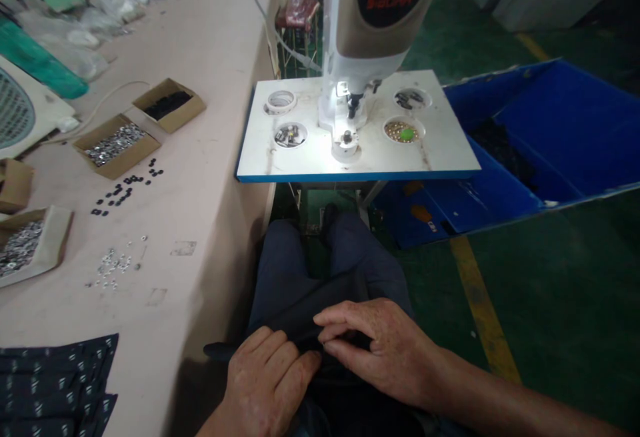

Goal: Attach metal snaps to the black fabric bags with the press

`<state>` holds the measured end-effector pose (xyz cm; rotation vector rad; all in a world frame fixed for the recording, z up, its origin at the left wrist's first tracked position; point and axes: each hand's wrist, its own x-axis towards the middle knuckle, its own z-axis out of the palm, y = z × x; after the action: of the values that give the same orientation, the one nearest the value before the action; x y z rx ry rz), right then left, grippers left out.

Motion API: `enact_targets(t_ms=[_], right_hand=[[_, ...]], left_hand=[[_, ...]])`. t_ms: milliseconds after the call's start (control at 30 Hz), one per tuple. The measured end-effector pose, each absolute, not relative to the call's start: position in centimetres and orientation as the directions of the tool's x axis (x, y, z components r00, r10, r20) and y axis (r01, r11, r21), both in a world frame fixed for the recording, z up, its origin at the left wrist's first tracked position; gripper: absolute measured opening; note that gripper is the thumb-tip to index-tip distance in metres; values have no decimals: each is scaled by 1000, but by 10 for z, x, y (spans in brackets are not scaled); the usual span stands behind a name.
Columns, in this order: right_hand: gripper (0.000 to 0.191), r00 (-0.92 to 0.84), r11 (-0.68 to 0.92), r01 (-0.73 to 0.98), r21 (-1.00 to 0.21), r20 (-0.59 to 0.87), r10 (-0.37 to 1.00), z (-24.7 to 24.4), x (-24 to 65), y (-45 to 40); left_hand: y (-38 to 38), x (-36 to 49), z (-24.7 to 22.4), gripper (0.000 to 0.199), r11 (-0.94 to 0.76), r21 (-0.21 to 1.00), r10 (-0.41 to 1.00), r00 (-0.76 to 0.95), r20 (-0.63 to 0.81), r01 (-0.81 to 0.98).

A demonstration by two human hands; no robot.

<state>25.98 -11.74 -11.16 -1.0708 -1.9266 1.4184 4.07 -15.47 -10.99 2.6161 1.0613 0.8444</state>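
Observation:
Low over my lap, my left hand (270,373) is closed with its fingers curled around dark cloth (300,320); a dark end of it sticks out to the left. Just to the right, my right hand (377,347) holds its thumb and fingertips close together near the same cloth. Whatever lies between those fingertips is too small to make out. Beyond my knees stands a press machine (380,17) over a white board (300,163), whose round cups hold small metal parts and a green piece.
On the table (210,177) at left are boxes of metal parts (117,147), scattered black pieces (125,190), silver rings (113,263) and dark printed fabric (55,383). A blue bin (575,130) stands right of the board.

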Motion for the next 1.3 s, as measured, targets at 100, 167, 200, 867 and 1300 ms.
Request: enact_targets(t_ms=[100, 167, 200, 867, 1300], right_hand=[[33, -579, 214, 312, -926, -7, 816, -112, 260, -119], [30, -598, 256, 334, -907, 5, 801, -111, 261, -118], [28, -610, 273, 351, -896, 2, 793, -109, 261, -118], [58, -680, 217, 522, -825, -249, 690, -81, 262, -107], [48, -630, -346, 311, -885, -464, 623, -111, 261, -86]], left_hand=[[-155, 41, -109, 23, -717, 391, 697, 578, 423, 578], [-155, 40, -110, 25, -707, 415, 707, 576, 409, 573], [-156, 40, -111, 25, -701, 428, 713, 575, 402, 570], [-141, 52, -108, 6, 223, 809, 862, 278, -424, 544], [-122, 54, -109, 24, 569, 757, 651, 387, -653, 321]])
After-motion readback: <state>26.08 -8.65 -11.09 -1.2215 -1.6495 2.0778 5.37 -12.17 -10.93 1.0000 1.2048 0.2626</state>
